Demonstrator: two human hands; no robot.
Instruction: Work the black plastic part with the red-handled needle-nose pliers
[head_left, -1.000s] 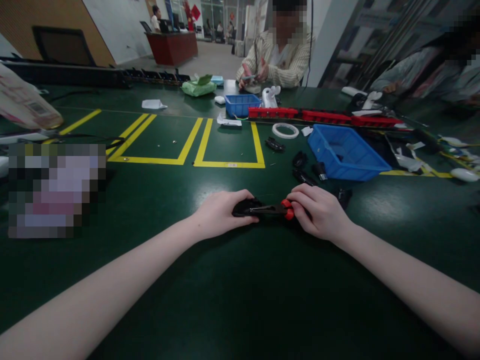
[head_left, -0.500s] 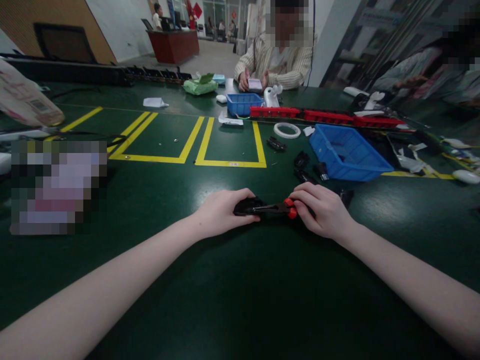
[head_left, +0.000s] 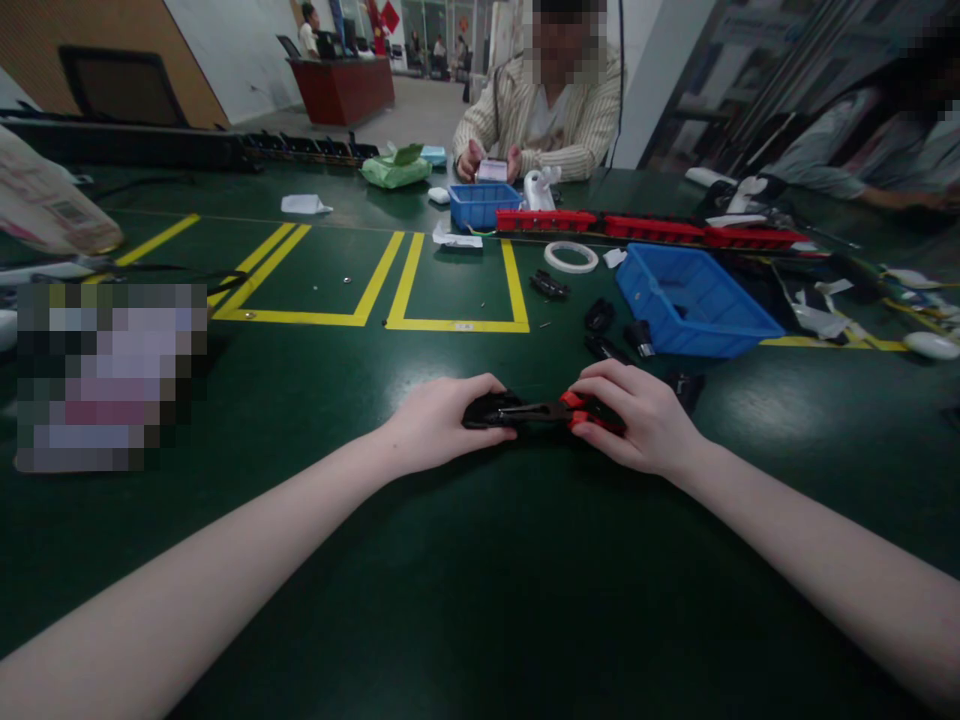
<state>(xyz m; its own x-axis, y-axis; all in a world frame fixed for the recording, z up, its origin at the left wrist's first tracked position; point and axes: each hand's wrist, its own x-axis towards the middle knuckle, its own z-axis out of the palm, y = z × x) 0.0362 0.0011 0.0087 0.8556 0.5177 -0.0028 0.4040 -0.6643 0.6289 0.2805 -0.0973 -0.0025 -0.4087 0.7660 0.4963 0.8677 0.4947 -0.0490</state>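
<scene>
My left hand (head_left: pixel 435 420) is closed around a small black part (head_left: pixel 487 410) pressed onto the green table (head_left: pixel 465 590). My right hand (head_left: pixel 637 415) grips the red handles of a pair of pliers (head_left: pixel 581 412). The dark jaws of the pliers reach left onto the black part. Both hands rest on the table, close together at the middle of the view.
Several loose black parts (head_left: pixel 600 320) lie just beyond my hands, beside a blue bin (head_left: pixel 690 305). Farther back are a white tape ring (head_left: pixel 571 258), red trays (head_left: pixel 645 230), a smaller blue bin (head_left: pixel 480 205) and yellow floor-style markings (head_left: pixel 457 325). A person in a striped jacket (head_left: pixel 547 115) sits opposite; another person's arm (head_left: pixel 847 160) is at right.
My right hand has shifted its grip, so more of the red handles shows between its fingers. The person opposite has lowered both hands to the table.
</scene>
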